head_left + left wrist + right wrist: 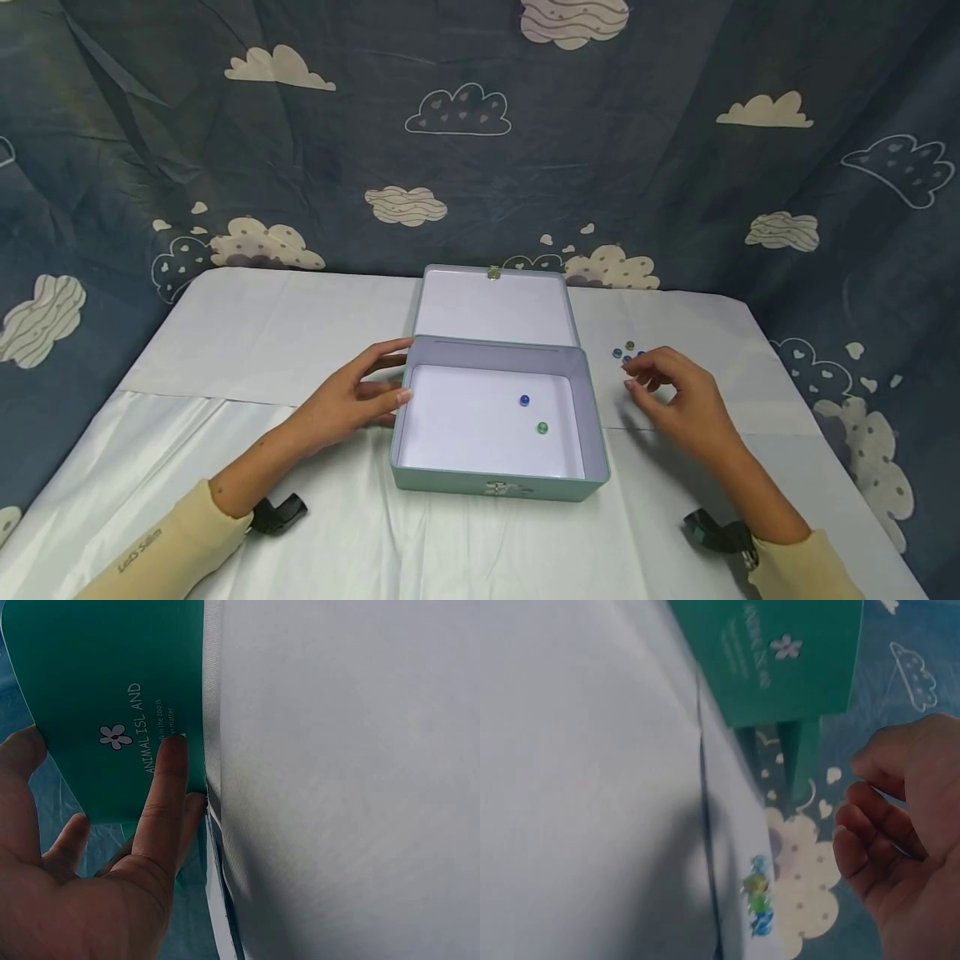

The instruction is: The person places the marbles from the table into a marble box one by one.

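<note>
In the middle of the table is a green tin box with its lid raised at the back. On its pale floor lie a blue marble and a green marble. My left hand rests on the box's left side, fingers extended along the outer wall and thumb at the rim. To the right of the box my right hand hovers, thumb and forefinger bent toward each other with a gap and no marble showing between them. Just beyond its fingertips sit several small glass marbles, partly hidden by the forefinger.
A white cloth covers the table. Behind it hangs a dark blue curtain with cloud prints. Black wrist devices are strapped at both sleeves.
</note>
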Tool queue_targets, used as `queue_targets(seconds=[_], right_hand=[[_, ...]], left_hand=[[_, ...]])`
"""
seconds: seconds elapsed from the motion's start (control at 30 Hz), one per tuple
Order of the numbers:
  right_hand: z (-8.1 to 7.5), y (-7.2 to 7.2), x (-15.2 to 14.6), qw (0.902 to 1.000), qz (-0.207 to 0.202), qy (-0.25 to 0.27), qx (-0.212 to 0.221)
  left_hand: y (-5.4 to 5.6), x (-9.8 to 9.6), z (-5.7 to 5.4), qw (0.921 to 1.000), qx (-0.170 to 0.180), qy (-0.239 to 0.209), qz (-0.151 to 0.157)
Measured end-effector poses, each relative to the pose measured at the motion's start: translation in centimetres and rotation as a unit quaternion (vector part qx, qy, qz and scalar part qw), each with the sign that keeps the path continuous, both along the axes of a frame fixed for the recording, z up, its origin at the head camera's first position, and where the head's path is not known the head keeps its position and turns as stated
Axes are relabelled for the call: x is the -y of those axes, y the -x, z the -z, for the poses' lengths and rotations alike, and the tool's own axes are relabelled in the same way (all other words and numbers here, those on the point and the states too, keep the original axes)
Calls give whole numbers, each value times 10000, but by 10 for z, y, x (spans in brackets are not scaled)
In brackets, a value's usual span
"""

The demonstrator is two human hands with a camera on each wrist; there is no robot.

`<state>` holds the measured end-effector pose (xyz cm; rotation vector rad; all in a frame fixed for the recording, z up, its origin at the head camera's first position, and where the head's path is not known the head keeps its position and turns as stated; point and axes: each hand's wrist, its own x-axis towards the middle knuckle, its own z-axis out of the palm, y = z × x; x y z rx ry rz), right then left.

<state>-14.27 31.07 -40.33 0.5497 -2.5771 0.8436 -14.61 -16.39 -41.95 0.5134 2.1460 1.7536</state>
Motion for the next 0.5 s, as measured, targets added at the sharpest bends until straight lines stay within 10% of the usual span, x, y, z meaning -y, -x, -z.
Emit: queue_targets(seconds=[0.5], right_hand=[[17,9,-15,9968,447,-481,452]], left_hand=[[1,0,1,10000,-8,-47,-16]])
